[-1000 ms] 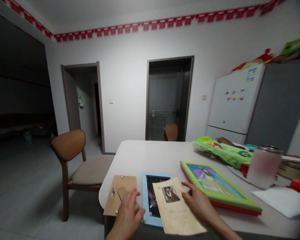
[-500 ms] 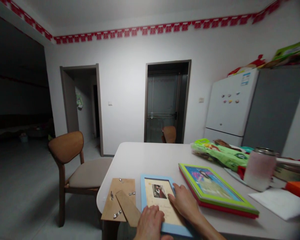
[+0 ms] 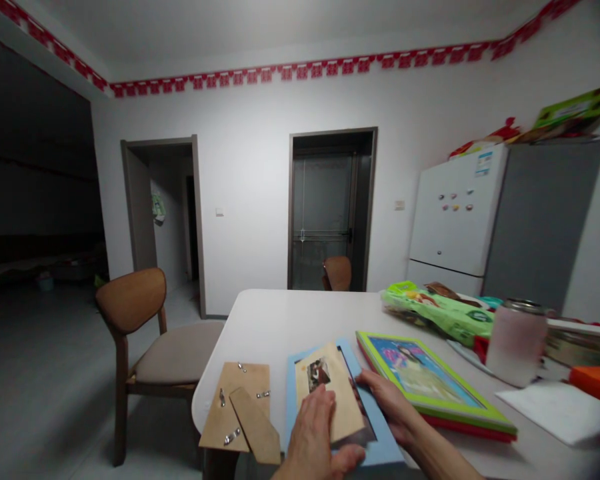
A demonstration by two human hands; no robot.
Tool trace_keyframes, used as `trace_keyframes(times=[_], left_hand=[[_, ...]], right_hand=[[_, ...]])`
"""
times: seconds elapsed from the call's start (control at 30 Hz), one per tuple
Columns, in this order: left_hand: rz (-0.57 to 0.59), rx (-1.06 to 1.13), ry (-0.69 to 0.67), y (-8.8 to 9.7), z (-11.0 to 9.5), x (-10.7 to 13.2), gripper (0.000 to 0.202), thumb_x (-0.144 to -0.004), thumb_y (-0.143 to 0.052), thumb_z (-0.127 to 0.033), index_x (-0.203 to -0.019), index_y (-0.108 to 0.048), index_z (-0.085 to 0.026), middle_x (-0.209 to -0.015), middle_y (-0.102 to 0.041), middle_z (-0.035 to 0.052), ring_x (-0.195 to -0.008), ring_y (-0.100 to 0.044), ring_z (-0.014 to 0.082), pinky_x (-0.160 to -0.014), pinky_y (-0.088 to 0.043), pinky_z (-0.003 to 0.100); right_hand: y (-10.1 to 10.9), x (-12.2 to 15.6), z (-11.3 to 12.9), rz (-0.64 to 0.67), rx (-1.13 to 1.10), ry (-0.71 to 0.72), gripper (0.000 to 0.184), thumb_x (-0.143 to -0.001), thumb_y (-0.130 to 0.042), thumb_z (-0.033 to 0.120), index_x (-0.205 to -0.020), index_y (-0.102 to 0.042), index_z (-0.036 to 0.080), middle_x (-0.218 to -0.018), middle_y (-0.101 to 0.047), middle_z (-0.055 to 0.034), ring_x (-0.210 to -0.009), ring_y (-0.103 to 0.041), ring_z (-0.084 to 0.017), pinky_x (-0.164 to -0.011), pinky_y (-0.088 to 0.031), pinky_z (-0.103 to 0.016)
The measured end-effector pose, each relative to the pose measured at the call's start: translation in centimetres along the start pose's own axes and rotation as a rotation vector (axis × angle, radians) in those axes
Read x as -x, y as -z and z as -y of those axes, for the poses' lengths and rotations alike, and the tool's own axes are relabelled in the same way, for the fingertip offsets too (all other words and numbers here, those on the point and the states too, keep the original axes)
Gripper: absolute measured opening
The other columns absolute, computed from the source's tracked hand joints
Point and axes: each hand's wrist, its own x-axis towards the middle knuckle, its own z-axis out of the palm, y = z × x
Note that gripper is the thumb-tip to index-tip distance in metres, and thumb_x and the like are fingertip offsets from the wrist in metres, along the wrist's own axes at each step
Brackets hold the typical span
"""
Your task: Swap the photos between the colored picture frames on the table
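A light blue picture frame [image 3: 373,410] lies near the table's front edge, its right side slightly raised. Inside it a cream paper insert [image 3: 333,367] with a small photo sits askew, baring dark strips along the right and bottom. My left hand [image 3: 314,423] rests flat on the insert, fingers stretched and thumb apart near the frame's lower edge. With my right hand [image 3: 387,403] I grip the frame's right edge; those fingertips are partly hidden beneath it. To the left is a brown backing board [image 3: 250,380] with metal clips and a stand leg [image 3: 255,427].
A green picture frame [image 3: 430,373] is stacked on a red one at the right. Beyond are a green plastic package [image 3: 440,310], a pinkish jar [image 3: 519,343] and white paper [image 3: 563,408]. A wooden chair [image 3: 133,300] stands left of the white table [image 3: 300,313].
The insert has turned out of line with the blue frame. My left hand has moved up onto it, and my right hand has shifted from the insert to the frame's right edge.
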Motion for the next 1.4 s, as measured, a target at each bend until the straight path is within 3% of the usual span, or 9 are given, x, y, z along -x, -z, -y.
trace_keyframes(times=[0.1,0.23,0.37,0.47,0.6,0.77,0.93,1.17,1.4], left_hand=[[-0.050,-0.022,-0.076,0.5,-1.8,-0.5,0.063,-0.064,-0.053,-0.023,-0.122,-0.032,-0.011,-0.129,-0.033,0.0124,-0.118,-0.028,0.0255,-0.100,-0.022,0.040],[-0.167,-0.067,-0.134,2.1,-2.6,-0.5,0.059,-0.060,-0.043,-0.008,-0.119,-0.037,-0.015,-0.116,-0.047,0.0083,-0.107,-0.041,0.0205,-0.095,-0.031,0.030],[-0.446,-0.010,0.132,4.4,0.1,0.4,0.050,-0.067,-0.039,-0.012,-0.117,-0.036,-0.014,-0.113,-0.049,0.0098,-0.103,-0.046,0.0200,-0.089,-0.036,0.029],[-0.521,0.049,0.302,5.6,3.3,1.7,0.046,-0.068,-0.040,-0.015,-0.114,-0.038,-0.012,-0.111,-0.051,0.0103,-0.102,-0.047,0.0204,-0.088,-0.035,0.030],[-0.390,0.026,0.391,5.8,6.5,3.6,0.043,-0.068,-0.041,-0.017,-0.110,-0.042,-0.012,-0.108,-0.054,0.0103,-0.099,-0.050,0.0209,-0.085,-0.037,0.030],[-0.239,-0.261,0.448,5.5,6.8,4.7,0.043,-0.070,-0.041,-0.027,-0.110,-0.046,-0.012,-0.108,-0.054,0.0112,-0.103,-0.045,0.0236,-0.088,-0.032,0.031],[-0.194,-0.408,0.419,5.9,5.7,4.8,0.040,-0.067,-0.044,-0.027,-0.104,-0.053,-0.014,-0.102,-0.056,0.0108,-0.101,-0.044,0.0270,-0.085,-0.032,0.035],[-0.146,-0.360,0.301,5.1,6.1,5.0,0.048,-0.062,-0.047,-0.025,-0.108,-0.052,-0.013,-0.117,-0.049,0.0127,-0.109,-0.040,0.0276,-0.091,-0.029,0.038],[0.098,-0.322,0.211,3.7,6.9,4.0,0.070,-0.049,-0.050,-0.013,-0.118,-0.043,-0.016,-0.129,-0.035,0.0108,-0.120,-0.027,0.0278,-0.099,-0.018,0.040]], right_hand=[[-0.4,0.8,2.0,0.084,-0.260,-0.098,0.020,-0.065,-0.042,0.022,-0.081,-0.052,0.016,-0.054,-0.057,-0.0008,-0.044,-0.054,-0.010,-0.047,-0.044,-0.021],[-0.4,0.7,2.1,0.118,-0.326,-0.101,0.029,-0.064,-0.047,0.022,-0.092,-0.048,0.017,-0.069,-0.059,-0.0012,-0.051,-0.055,-0.009,-0.049,-0.044,-0.020],[0.4,-0.6,-0.5,0.047,-0.077,-0.066,0.041,-0.064,-0.044,0.023,-0.104,-0.046,0.013,-0.070,-0.059,-0.0019,-0.051,-0.055,-0.011,-0.043,-0.039,-0.020],[1.1,-1.4,-3.0,-0.007,0.269,-0.024,0.041,-0.065,-0.040,0.022,-0.102,-0.051,0.008,-0.057,-0.058,-0.0012,-0.047,-0.054,-0.013,-0.044,-0.038,-0.022],[1.7,-1.8,-5.1,-0.058,0.639,0.087,0.039,-0.067,-0.036,0.020,-0.098,-0.056,0.007,-0.067,-0.064,-0.0068,-0.062,-0.059,-0.018,-0.057,-0.042,-0.025],[1.6,-1.9,-6.1,-0.104,0.904,0.135,0.044,-0.069,-0.035,0.021,-0.103,-0.053,-0.001,-0.092,-0.062,-0.0179,-0.083,-0.059,-0.022,-0.076,-0.040,-0.029],[1.5,-2.2,-6.6,-0.115,0.986,0.186,0.039,-0.069,-0.038,0.020,-0.100,-0.057,0.005,-0.095,-0.063,-0.0158,-0.088,-0.058,-0.022,-0.080,-0.039,-0.028],[1.4,-2.0,-6.4,-0.097,1.019,0.229,0.036,-0.071,-0.037,0.021,-0.097,-0.058,0.007,-0.093,-0.062,-0.0146,-0.087,-0.057,-0.022,-0.079,-0.039,-0.029],[-0.5,-1.1,-4.8,-0.127,0.977,0.357,0.040,-0.070,-0.040,0.022,-0.104,-0.056,0.007,-0.106,-0.057,-0.0137,-0.099,-0.050,-0.022,-0.090,-0.033,-0.030]])
